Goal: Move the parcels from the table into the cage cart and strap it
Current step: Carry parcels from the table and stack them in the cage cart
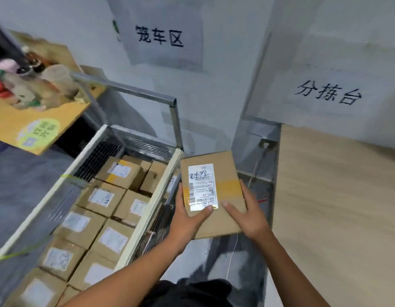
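I hold a brown cardboard parcel with a white shipping label and a yellow tape band, flat and label up, in the gap between the cage cart and the table. My left hand grips its near left corner, thumb on the label. My right hand grips its near right edge. The cage cart, with a cream frame and mesh walls, stands at the left and holds several labelled cardboard parcels packed in rows. The parcel hangs just right of the cart's right rail.
A light wooden table fills the right side. A shelf with bottles and a yellow box juts out at the upper left. White walls with paper signs stand behind. A thin cord hangs in the gap below.
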### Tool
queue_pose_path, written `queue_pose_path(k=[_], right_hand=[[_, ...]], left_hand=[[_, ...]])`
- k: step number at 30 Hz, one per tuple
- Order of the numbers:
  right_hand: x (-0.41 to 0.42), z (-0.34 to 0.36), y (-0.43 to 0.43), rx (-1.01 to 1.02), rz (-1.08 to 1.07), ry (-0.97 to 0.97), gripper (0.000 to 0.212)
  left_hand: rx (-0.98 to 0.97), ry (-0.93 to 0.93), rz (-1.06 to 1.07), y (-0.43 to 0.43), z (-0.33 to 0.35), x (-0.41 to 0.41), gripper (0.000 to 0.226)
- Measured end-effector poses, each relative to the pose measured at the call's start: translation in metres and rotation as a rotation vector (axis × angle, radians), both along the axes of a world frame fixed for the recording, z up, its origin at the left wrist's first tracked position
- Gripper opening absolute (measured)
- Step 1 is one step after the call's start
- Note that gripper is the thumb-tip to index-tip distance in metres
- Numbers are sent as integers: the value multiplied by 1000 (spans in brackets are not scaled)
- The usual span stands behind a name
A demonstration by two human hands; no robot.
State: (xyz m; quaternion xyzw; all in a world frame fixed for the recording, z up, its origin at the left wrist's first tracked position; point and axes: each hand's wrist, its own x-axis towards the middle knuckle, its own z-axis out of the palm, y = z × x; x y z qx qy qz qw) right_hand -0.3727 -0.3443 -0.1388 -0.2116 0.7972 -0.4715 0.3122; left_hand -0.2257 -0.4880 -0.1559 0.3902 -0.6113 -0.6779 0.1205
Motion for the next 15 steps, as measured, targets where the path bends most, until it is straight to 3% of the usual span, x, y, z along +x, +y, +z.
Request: queue_pose_path(k=[6, 15], right_hand=[[67, 4, -109, 0, 324, 13, 70], [140, 15, -212, 16, 657, 46, 57]], left_hand=[[58, 4, 345, -54, -13, 98, 108], [99, 5, 637, -102, -24, 184, 114]])
